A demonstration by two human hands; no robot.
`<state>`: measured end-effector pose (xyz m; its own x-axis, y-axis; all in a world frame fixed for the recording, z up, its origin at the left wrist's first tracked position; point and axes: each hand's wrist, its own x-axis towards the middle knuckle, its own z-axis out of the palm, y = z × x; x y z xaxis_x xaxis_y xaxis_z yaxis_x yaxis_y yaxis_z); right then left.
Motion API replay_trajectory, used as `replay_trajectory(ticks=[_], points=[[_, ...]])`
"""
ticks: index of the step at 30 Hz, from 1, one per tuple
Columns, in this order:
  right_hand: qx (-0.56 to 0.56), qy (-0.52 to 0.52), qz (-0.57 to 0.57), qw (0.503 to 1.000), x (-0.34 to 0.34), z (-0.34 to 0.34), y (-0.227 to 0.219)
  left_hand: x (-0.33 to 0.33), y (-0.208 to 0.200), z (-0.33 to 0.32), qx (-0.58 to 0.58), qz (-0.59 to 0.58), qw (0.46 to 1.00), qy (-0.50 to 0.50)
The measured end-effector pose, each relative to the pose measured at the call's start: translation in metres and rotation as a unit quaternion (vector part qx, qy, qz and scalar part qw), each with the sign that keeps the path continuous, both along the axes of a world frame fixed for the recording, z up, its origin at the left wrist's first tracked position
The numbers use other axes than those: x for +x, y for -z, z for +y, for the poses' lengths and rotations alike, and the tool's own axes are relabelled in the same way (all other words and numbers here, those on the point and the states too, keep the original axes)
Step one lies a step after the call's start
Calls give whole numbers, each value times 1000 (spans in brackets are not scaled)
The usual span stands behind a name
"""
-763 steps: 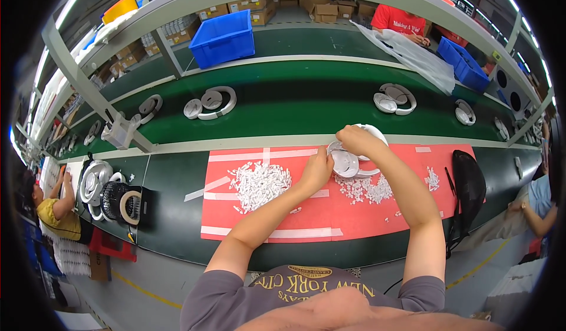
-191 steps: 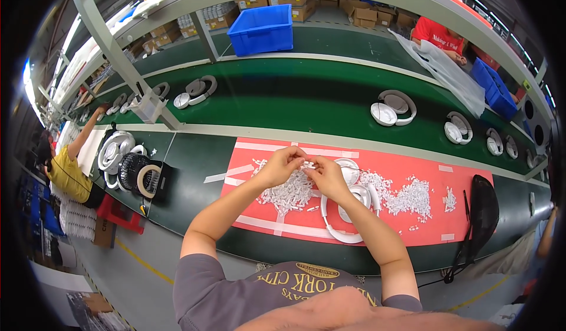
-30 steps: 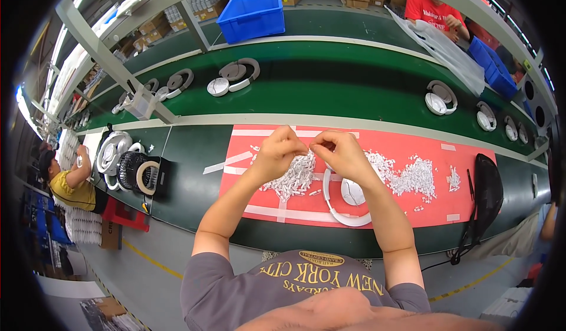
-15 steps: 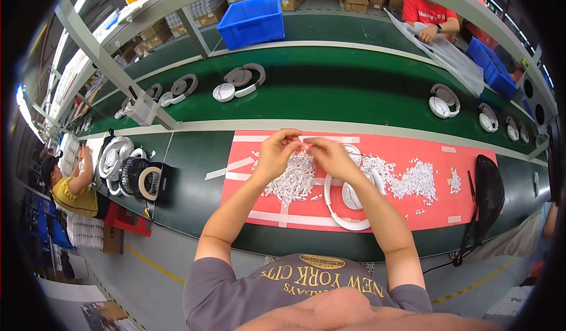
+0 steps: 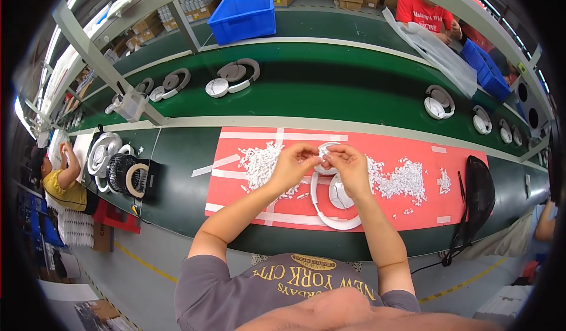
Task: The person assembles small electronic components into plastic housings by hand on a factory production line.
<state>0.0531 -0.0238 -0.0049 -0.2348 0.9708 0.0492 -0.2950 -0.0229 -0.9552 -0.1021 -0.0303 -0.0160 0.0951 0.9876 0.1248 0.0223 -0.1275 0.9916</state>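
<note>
White headphones [image 5: 314,196] lie on the red mat [image 5: 295,214], with the headband toward me. Over their far ear cup [image 5: 328,147], my left hand [image 5: 296,164] and my right hand [image 5: 350,166] meet, fingertips pinched close together. Whatever is between the fingertips is too small to make out against the white cup. Left of my left hand spreads a pile of small white plastic pieces [image 5: 259,164]. To the right of my right hand is a second heap of smaller white bits [image 5: 407,180], with a little cluster [image 5: 444,181] farther right.
A black pouch-like object [image 5: 480,188] lies at the mat's right end. To the left are more headphones [image 5: 104,154] and a black stand [image 5: 125,173]. Several headphones [image 5: 231,78] line the green conveyor [image 5: 336,86]. Beyond are a blue crate [image 5: 243,17] and a co-worker in red [image 5: 421,15].
Both hands have come from beside the left pile to over the headphones' far ear cup, still pinched together. The whole scene has shifted slightly left. The co-worker's hand has lifted off the plastic sheet.
</note>
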Motion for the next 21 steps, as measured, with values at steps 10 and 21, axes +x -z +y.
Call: replay_trajectory(ticks=[10, 21], points=[[278, 116, -370, 879, 14, -20, 5, 25, -4, -8, -8, 149, 988, 43], [130, 106, -211, 963, 35, -5, 18, 48, -2, 3, 68, 204, 976, -26]])
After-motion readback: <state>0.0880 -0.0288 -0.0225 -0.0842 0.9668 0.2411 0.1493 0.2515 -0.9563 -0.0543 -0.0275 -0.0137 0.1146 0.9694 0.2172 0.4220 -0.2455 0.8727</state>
